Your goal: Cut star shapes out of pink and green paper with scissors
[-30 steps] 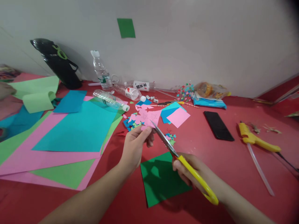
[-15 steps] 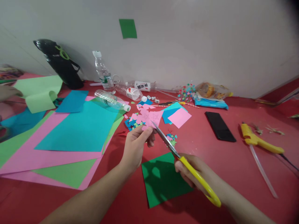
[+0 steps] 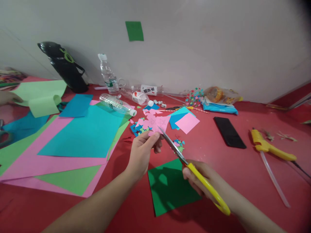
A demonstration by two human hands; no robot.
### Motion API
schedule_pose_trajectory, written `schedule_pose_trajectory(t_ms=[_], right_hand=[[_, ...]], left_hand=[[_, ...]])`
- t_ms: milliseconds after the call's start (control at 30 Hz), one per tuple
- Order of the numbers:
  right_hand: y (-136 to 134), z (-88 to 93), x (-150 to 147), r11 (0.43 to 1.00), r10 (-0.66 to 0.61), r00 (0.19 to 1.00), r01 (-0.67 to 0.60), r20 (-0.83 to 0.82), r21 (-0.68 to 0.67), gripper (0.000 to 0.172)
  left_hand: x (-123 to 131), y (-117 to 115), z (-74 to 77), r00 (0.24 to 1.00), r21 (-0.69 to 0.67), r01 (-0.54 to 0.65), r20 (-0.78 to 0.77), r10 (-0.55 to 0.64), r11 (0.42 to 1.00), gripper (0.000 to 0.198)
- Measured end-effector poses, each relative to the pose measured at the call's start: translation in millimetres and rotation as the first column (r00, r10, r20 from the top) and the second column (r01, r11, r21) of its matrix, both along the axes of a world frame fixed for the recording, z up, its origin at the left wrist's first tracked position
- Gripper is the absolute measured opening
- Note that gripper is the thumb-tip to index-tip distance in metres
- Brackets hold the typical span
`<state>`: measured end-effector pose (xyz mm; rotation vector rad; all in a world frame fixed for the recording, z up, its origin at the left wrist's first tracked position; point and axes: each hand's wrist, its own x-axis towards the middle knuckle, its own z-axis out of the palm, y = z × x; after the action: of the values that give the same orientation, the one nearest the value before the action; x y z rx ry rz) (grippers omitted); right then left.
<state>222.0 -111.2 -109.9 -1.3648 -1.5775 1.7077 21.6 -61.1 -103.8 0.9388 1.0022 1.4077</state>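
Star-marked pink paper, over the red table short of its back edge, was pinched between thumb and fingers of the left hand; the right hand's curled fingers gripped yellow scissors, barely shifted since earlier.

— Spotted any readable words?
— Made out "开水" in dark characters on the white label of a clear bottle lying by the wall; found the preceding character unclear.
— Checked elsewhere?
— Saw a green label on an upright bottle, too small to read.
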Motion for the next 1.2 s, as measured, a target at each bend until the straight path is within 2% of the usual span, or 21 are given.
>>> schedule_pose_trajectory(t_ms=[200, 333, 500, 667, 800, 933, 1200], right_hand=[[3, -2.3, 2, 1.000, 0.016, 1.000, -0.016, 0.005, 0.014, 0.057], [5, 1.9, 4, 0.999, 0.041, 0.998, -0.041, 0.048, 0.001, 0.057], [6, 0.9, 3, 1.000, 0.024, 1.000, -0.024, 0.002, -0.003, 0.059], [6, 1.0, 7, 0.999, 0.051, 0.998, -0.051, -0.043, -0.002, 0.063], [7, 8.4, 12, 0.994, 0.111, 0.993, -0.110, 0.045, -0.022, 0.067], [6, 11.7, 13, 0.993, 0.115, 0.986, -0.111, 0.117, -0.040, 0.075], [4, 9.6, 11, 0.994, 0.105, 0.994, -0.104, 0.039, -0.024, 0.067]], left_hand=[[-3, 4, 2.6, 0.999, 0.016, 0.019, 0.038, -0.020, 1.000, 0.020], [-9, 9, 6.4, 0.995, -0.007, -0.022, 0.097, 0.022, 1.000, 0.014], [-9, 10, 10.1, 0.986, -0.097, -0.011, 0.164, 0.027, 0.995, 0.015], [-10, 11, 11.0, 0.977, -0.098, 0.035, 0.213, -0.014, 0.995, 0.016], [-11, 11, 10.5, 0.980, -0.087, 0.042, 0.197, -0.024, 0.995, 0.014], [-10, 10, 10.8, 0.990, -0.083, 0.004, 0.138, 0.007, 0.997, 0.014], [-8, 5, 6.0, 0.999, 0.034, -0.027, 0.036, 0.026, 0.999, 0.011]])
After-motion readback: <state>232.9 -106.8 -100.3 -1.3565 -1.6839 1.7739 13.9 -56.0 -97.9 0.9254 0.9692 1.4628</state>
